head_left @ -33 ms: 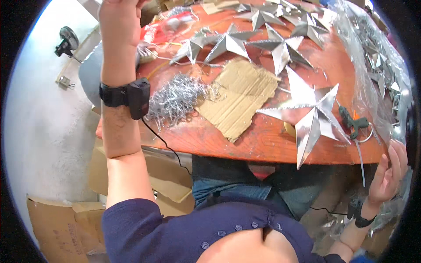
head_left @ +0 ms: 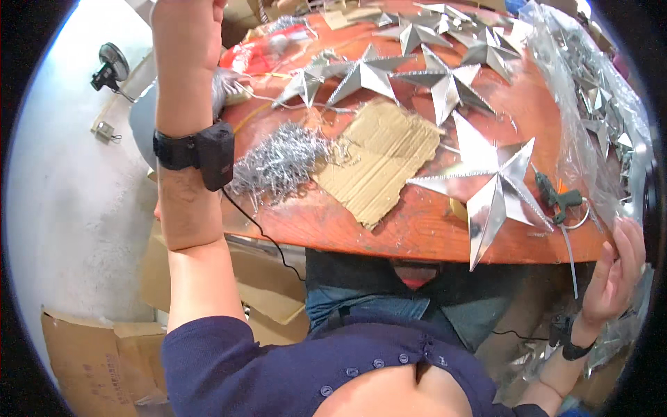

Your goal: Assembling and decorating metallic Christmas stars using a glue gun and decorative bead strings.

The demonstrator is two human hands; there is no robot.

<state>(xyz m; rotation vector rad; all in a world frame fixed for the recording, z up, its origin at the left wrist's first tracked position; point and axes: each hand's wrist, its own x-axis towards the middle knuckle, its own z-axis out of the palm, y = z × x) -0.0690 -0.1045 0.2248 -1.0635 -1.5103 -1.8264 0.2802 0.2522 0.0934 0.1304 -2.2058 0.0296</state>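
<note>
My left hand (head_left: 186, 31) is raised at the upper left, and the frame's top edge cuts off its fingers. A black device (head_left: 201, 154) is strapped on that wrist. My right hand (head_left: 615, 271) hangs low at the right, off the table's corner. Its fingers are spread, close to the edge of a clear plastic bag (head_left: 601, 104) full of silver stars. A large silver foil star (head_left: 495, 182) lies near the front edge of the round wooden table (head_left: 417, 233). A green glue gun (head_left: 556, 198) lies beside that star.
A torn cardboard sheet (head_left: 379, 160) and a heap of silver tinsel (head_left: 278, 163) lie mid-table. Several more silver stars (head_left: 417, 73) and a red bag (head_left: 267, 52) lie further back. Cardboard boxes (head_left: 90, 354) and a small black fan (head_left: 108, 66) are on the floor at left.
</note>
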